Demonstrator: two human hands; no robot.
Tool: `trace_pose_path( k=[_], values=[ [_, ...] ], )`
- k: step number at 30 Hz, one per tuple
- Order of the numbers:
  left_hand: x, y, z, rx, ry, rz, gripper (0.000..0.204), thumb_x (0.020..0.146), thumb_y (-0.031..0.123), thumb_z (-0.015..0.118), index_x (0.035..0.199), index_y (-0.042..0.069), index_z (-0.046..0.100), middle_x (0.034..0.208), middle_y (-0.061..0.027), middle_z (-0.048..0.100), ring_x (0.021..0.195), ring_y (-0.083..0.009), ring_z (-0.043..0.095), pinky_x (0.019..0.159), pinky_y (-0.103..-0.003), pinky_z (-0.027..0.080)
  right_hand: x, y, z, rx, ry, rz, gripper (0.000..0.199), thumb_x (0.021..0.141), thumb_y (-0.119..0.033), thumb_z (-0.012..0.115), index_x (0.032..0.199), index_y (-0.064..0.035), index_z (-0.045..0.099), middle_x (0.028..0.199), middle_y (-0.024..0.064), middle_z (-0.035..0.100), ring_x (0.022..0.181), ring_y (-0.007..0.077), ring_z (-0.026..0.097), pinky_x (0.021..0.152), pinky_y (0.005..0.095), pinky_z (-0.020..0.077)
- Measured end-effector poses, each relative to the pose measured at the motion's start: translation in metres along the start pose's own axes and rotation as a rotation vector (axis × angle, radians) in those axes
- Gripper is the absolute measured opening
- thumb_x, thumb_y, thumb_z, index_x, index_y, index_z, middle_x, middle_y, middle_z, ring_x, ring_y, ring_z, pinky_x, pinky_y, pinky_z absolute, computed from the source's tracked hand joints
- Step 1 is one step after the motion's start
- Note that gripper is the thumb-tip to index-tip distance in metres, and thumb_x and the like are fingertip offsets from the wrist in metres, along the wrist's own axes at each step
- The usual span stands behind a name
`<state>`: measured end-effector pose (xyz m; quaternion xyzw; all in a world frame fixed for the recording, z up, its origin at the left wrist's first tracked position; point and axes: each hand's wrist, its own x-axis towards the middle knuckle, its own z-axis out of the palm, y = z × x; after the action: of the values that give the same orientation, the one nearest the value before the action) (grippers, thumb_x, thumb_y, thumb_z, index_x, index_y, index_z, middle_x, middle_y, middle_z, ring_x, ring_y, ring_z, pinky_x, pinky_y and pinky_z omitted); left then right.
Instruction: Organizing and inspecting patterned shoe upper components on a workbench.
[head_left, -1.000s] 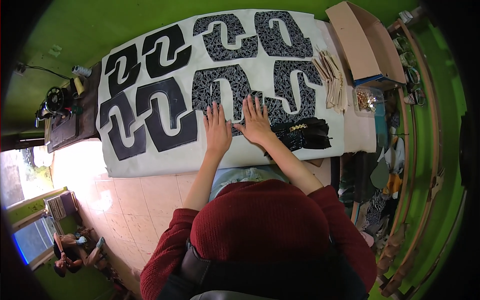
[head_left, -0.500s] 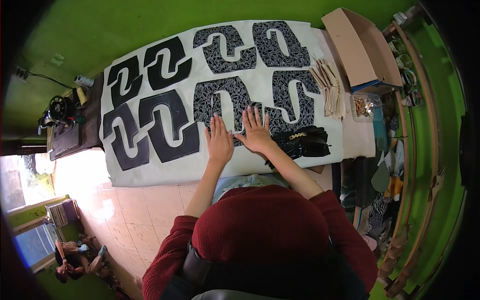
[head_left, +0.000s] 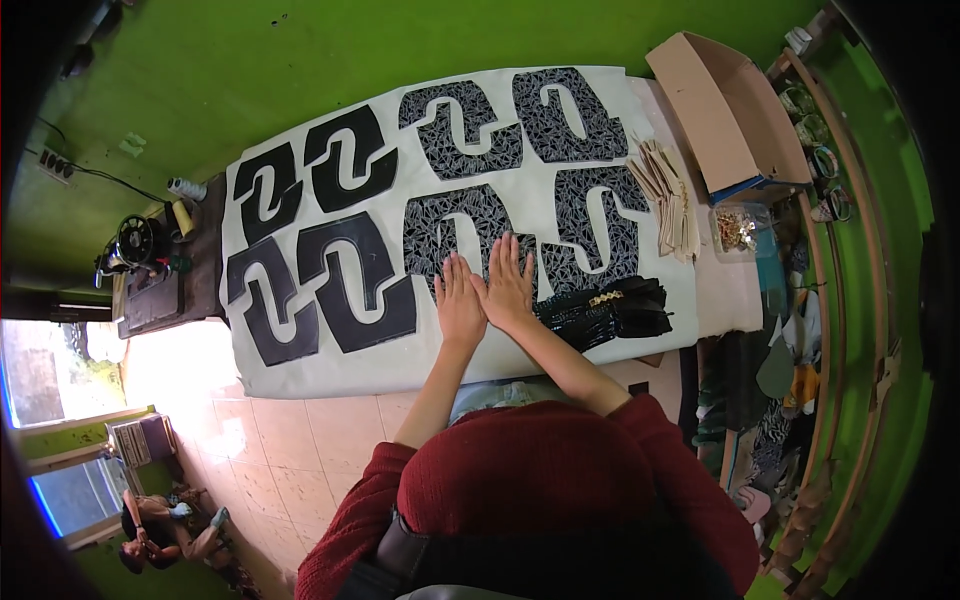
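Note:
My left hand (head_left: 461,308) and my right hand (head_left: 507,290) lie flat side by side, fingers stretched out, thumb sides meeting. Both rest on the near edge of a black-and-grey patterned S-shaped piece (head_left: 426,230), hiding part of it. Another patterned piece (head_left: 622,235) lies right of my right hand, and two more patterned pieces sit in the far row. To the left are plain black cut pieces (head_left: 338,318), several in two rows. A bundle of shiny black strips (head_left: 640,312) with a gold-coloured chain (head_left: 606,298) lies beside my right wrist. Everything rests on a white sheet (head_left: 550,365).
Beige folded strips (head_left: 676,215) lie at the table's right, near an open cardboard box (head_left: 712,115) and a clear tub of small gold-coloured pieces (head_left: 735,228). A sewing machine (head_left: 142,242) stands at left. Another person (head_left: 165,525) sits at lower left. A wooden rack (head_left: 830,280) lines the right wall.
My hands have come together, the right moving left until the thumb sides meet. The whole view has shifted slightly. The cut pieces keep their places on the sheet.

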<state>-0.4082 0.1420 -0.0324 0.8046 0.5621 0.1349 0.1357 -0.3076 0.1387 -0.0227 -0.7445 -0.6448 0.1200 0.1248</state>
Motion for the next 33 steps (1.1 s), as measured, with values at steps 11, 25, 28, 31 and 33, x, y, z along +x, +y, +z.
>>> trace_pose_path(
  k=[11,25,28,31,33],
  values=[
    [0.002,-0.004,-0.005,-0.055,0.025,0.026,0.050,0.093,0.017,0.032,0.137,-0.005,0.025,0.145,-0.0180,0.024,0.136,-0.0320,0.017,0.108,-0.051,0.008,0.000,0.006,0.004,-0.009,0.014,-0.065,0.073,0.092,-0.050,0.025,0.141,0.0021,0.011,0.148,0.0191,0.007,0.138,0.0321,0.004,0.109,0.0494,0.0028],
    [-0.007,-0.001,-0.021,-0.247,0.166,0.097,0.042,0.090,0.012,0.039,0.131,-0.001,0.039,0.140,-0.0207,0.031,0.133,-0.0398,0.018,0.107,-0.054,0.007,0.009,0.016,-0.039,0.818,0.158,-0.041,0.068,0.088,-0.030,0.053,0.139,0.0006,0.020,0.146,0.0250,0.011,0.133,0.0382,0.021,0.107,0.0367,0.0228],
    [-0.015,0.016,-0.042,-0.283,0.307,0.204,0.031,0.087,0.009,0.049,0.116,0.001,0.053,0.124,-0.0201,0.049,0.120,-0.0357,0.042,0.102,-0.048,0.026,-0.007,0.041,-0.088,1.176,0.130,-0.178,0.048,0.086,-0.014,0.053,0.129,0.0024,0.039,0.129,0.0242,0.044,0.122,0.0286,0.044,0.099,0.0343,0.0356],
    [-0.031,0.044,-0.056,-0.799,0.012,-0.039,0.016,0.081,0.007,0.061,0.095,0.000,0.062,0.078,-0.0050,0.063,0.067,-0.0095,0.056,0.064,-0.022,0.046,-0.031,0.090,-0.134,0.886,0.160,-0.177,0.025,0.082,-0.007,0.055,0.106,-0.0023,0.061,0.105,0.0115,0.064,0.100,0.0210,0.061,0.087,0.0295,0.0451],
    [-0.041,0.056,-0.044,-1.083,-0.253,-0.017,0.015,0.083,0.008,0.061,0.095,-0.001,0.061,0.077,-0.0025,0.062,0.066,-0.0062,0.055,0.062,-0.021,0.045,-0.043,0.137,-0.142,0.665,0.135,-0.150,0.023,0.082,-0.010,0.057,0.104,-0.0045,0.062,0.101,0.0134,0.064,0.094,0.0279,0.061,0.084,0.0326,0.0461]
  ],
)
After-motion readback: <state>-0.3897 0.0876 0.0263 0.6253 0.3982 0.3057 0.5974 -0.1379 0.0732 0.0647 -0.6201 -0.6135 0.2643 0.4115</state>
